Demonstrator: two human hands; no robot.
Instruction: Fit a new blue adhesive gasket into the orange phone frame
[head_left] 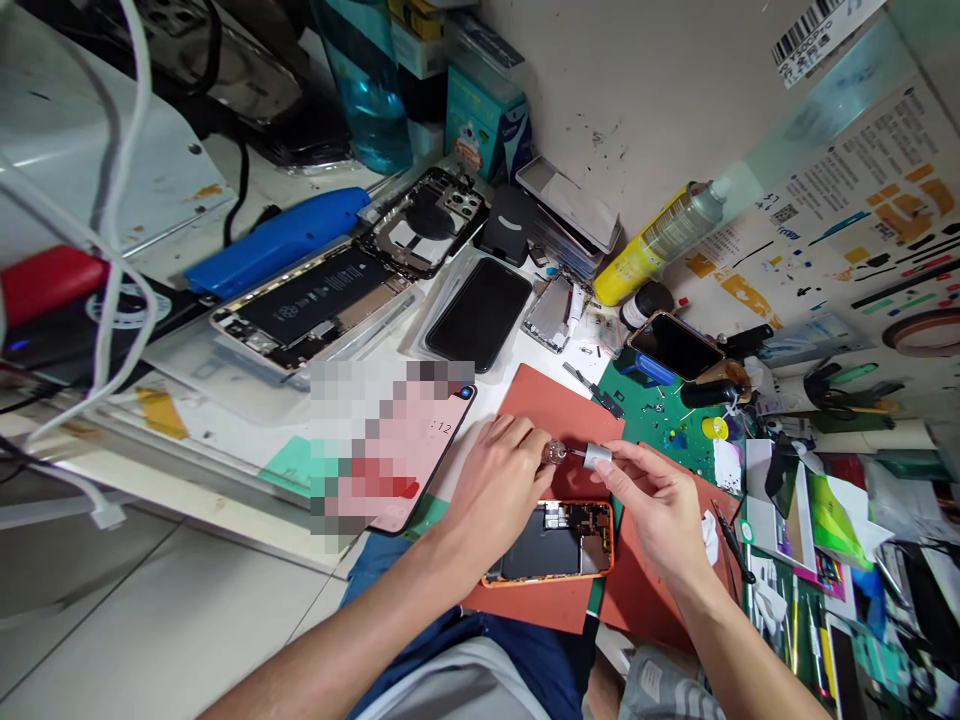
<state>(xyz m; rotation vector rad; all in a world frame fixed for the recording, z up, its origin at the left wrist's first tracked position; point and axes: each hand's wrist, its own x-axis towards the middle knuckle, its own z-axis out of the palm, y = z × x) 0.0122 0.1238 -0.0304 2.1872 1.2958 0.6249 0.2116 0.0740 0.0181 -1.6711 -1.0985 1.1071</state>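
My left hand (506, 465) is closed around a small clear glass bottle (554, 452). In my right hand (652, 495), a light grey cap (598, 458) is pinched between thumb and fingers. A thin stem runs from the cap to the bottle's mouth; whether its tip is inside cannot be made out. Just below my hands lies an opened phone with an orange frame (611, 548), its dark battery and circuit board exposed. Reddish-brown mats (536, 605) lie under it. A phone with a lit pink screen (420, 455), partly pixelated, is left of my left hand.
Farther back are a black-screened phone (480, 312), an opened phone body (315, 300) and a blue-handled tool (277, 240). A yellow spray can (652, 245) stands near the wall. Tweezers (731, 540) and many tools crowd the right side. White cables (124, 190) hang at left.
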